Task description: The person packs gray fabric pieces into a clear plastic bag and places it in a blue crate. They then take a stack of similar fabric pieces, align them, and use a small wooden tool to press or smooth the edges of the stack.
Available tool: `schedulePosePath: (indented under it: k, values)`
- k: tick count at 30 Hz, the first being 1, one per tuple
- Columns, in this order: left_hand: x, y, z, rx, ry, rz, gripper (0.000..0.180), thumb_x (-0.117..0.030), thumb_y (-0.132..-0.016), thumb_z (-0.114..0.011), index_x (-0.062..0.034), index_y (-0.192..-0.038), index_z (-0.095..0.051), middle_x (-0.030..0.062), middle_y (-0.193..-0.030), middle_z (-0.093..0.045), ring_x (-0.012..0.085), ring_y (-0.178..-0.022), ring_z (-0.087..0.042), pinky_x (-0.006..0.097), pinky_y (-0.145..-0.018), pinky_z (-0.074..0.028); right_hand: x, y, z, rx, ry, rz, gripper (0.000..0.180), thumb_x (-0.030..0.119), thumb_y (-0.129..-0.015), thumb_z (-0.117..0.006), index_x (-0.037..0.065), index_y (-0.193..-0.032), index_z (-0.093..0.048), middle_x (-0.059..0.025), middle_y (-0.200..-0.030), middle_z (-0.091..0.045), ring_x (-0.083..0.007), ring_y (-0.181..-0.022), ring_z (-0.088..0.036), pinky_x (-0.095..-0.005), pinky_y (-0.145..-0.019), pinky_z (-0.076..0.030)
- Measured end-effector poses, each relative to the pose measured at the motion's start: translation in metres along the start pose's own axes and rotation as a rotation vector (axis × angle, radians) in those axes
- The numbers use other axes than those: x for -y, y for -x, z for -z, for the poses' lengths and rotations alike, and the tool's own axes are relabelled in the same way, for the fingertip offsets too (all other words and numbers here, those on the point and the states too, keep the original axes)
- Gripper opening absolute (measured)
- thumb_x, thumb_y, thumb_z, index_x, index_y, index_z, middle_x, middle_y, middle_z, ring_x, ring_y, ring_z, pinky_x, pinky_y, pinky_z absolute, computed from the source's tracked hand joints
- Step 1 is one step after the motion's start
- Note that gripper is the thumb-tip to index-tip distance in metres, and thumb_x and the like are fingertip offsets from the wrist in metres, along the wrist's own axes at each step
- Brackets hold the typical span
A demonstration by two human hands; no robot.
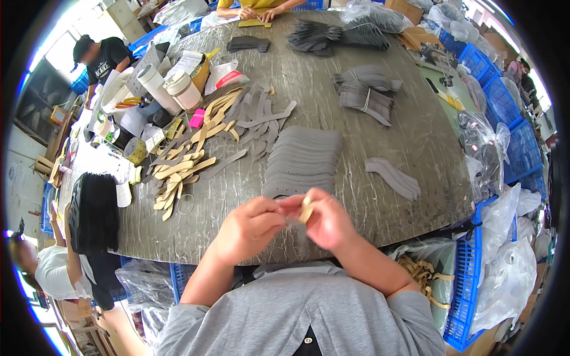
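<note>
Fanned stack of strips [303, 160] on counter [415, 136], just behind both hands; loose strip pile [190, 160] left of it; small strip stack [395, 177] right.

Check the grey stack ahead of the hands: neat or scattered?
Neat. The grey stack lies fanned in one even overlapping row, unlike the loose tan strips on its left.

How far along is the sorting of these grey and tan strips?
Done: a neat fanned row of grey pieces. In hand: left hand and right hand pinch a tan strip. Left: the loose mixed pile of tan and grey strips.
</note>
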State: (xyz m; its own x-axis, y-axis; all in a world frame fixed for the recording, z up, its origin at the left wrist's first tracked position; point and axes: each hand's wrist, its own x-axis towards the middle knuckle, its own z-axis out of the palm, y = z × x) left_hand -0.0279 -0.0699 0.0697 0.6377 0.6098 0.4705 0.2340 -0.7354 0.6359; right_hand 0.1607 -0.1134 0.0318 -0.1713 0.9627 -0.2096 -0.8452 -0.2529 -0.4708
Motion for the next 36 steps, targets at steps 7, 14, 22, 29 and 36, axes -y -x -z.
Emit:
schedulePosePath:
  k: [7, 14, 22, 29, 36]
  values:
    - [0.029, 0.044, 0.031, -0.532, 0.256, 0.785, 0.006, 0.003, -0.081, -0.070, 0.0000, -0.084, -0.066, -0.0003, -0.073, -0.061, 0.0034, -0.055, -0.050, 0.020, -0.049, -0.039, 0.068, -0.023, 0.061, -0.261, 1.113, 0.674, 0.018, 0.016, -0.089, -0.060, 0.009, -0.104, -0.053, -0.0067, -0.084, -0.057, -0.0172, -0.063, -0.053, -0.0329, -0.058, -0.045]
    - [0.026, 0.045, 0.031, -0.474, 0.328, 0.889, 0.013, 0.000, -0.082, -0.067, 0.0006, -0.095, -0.067, 0.0012, -0.071, -0.063, 0.0051, -0.056, -0.053, 0.019, -0.052, -0.042, 0.011, -0.009, 0.062, 0.041, 2.373, 0.237, 0.058, 0.038, -0.088, -0.063, 0.013, -0.138, -0.049, -0.0107, -0.148, -0.041, -0.0279, -0.078, -0.066, -0.0389, -0.071, -0.055]
    - [0.024, 0.065, 0.014, -0.118, 0.329, 1.003, 0.007, -0.004, -0.084, -0.065, 0.0020, -0.088, -0.066, 0.0026, -0.071, -0.064, 0.0073, -0.057, -0.057, 0.022, -0.053, -0.045, 0.034, 0.019, 0.068, -0.131, 1.455, 0.408, 0.020, 0.017, -0.092, -0.064, 0.003, -0.106, -0.060, -0.0065, -0.100, -0.060, -0.0139, -0.077, -0.058, -0.0279, -0.067, -0.047]
    - [0.031, 0.047, -0.007, 0.051, 0.279, 0.986, 0.009, -0.006, -0.083, -0.066, 0.0014, -0.087, -0.068, 0.0030, -0.069, -0.065, 0.0084, -0.057, -0.057, 0.024, -0.054, -0.047, 0.030, 0.028, 0.080, -0.110, 0.987, -0.015, 0.008, 0.005, -0.087, -0.068, 0.002, -0.091, -0.063, 0.0030, -0.077, -0.058, -0.0037, -0.069, -0.051, -0.0210, -0.061, -0.043]
    - [0.050, 0.040, -0.021, 0.207, 0.058, 0.938, 0.013, -0.009, -0.080, -0.068, 0.0018, -0.087, -0.068, 0.0064, -0.069, -0.065, 0.0113, -0.059, -0.060, 0.028, -0.056, -0.049, 0.013, 0.022, 0.093, -0.274, 1.104, 0.090, 0.009, -0.001, -0.083, -0.068, 0.001, -0.087, -0.061, 0.0022, -0.073, -0.059, -0.0036, -0.066, -0.051, -0.0211, -0.057, -0.042]
